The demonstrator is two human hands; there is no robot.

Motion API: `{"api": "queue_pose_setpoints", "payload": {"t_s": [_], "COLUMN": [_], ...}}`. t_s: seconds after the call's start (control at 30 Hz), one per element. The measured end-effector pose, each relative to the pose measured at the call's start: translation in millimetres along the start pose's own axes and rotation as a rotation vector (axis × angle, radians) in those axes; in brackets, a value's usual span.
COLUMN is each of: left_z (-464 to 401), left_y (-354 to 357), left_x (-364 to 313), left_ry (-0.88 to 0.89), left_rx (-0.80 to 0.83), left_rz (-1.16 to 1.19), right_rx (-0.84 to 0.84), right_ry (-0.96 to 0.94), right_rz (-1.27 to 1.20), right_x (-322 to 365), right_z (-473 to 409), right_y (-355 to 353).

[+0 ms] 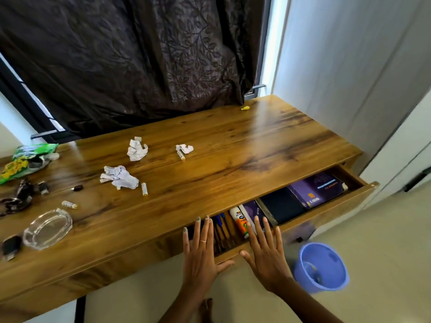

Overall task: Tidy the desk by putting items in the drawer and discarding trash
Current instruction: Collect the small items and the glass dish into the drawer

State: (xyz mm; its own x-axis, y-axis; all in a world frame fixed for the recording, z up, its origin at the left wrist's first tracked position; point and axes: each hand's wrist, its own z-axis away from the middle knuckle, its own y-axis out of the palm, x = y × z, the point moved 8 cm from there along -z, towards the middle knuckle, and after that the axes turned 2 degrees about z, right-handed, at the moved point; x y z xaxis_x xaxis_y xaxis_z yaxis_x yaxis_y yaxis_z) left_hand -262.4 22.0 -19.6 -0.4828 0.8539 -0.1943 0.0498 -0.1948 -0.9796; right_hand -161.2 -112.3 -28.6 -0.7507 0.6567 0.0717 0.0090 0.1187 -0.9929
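Note:
The wooden desk's drawer [331,210] stands partly pulled out on the right. Inside lie purple books [314,190], a dark notebook [283,205], a glue bottle [240,221] and several pens [222,227]. My left hand [201,250] and my right hand [265,250] are both flat with straight fingers over the drawer's front edge near its left end. Crumpled papers [120,177] [137,149] [184,148] and small rolled stubs [144,189] lie on the desktop [233,145]. A blue bin [321,266] stands on the floor at the right.
At the desk's left end are a green snack wrapper [28,159], dark small items [21,197], a glass ashtray [47,228] and a black object [11,245]. A yellow scrap [245,108] lies at the back right. A dark curtain [130,57] hangs behind. My foot [206,308] shows below.

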Motion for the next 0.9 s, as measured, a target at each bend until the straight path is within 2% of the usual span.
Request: {"api": "queue_pose_setpoints", "payload": {"t_s": [0.23,0.37,0.6,0.7,0.9], "left_z": [-41.2,-53.4,-67.5,-69.4,-67.8], "left_y": [-8.5,-14.2,-15.2,-16.5,-17.1], "left_x": [20.8,19.8,14.2,13.2,10.6], "left_ry": [0.028,0.095,0.231,0.266,0.290], "left_rx": [-0.033,-0.125,-0.306,-0.415,-0.426], "left_rz": [-0.027,-0.045,-0.094,-0.117,-0.057], "right_rx": [-0.002,-0.023,-0.395,-0.385,-0.286], "right_ry": [-0.293,-0.398,-0.426,-0.390,-0.365], "right_rz": [0.181,0.142,-0.020,-0.070,-0.067], "right_x": [18.4,26.7,41.1,44.8,47.3], "right_z": [-77.4,-98.6,-104.7,-109.5,-111.8], "right_y": [-12.0,-0.7,-21.5,-24.0,-25.7]}}
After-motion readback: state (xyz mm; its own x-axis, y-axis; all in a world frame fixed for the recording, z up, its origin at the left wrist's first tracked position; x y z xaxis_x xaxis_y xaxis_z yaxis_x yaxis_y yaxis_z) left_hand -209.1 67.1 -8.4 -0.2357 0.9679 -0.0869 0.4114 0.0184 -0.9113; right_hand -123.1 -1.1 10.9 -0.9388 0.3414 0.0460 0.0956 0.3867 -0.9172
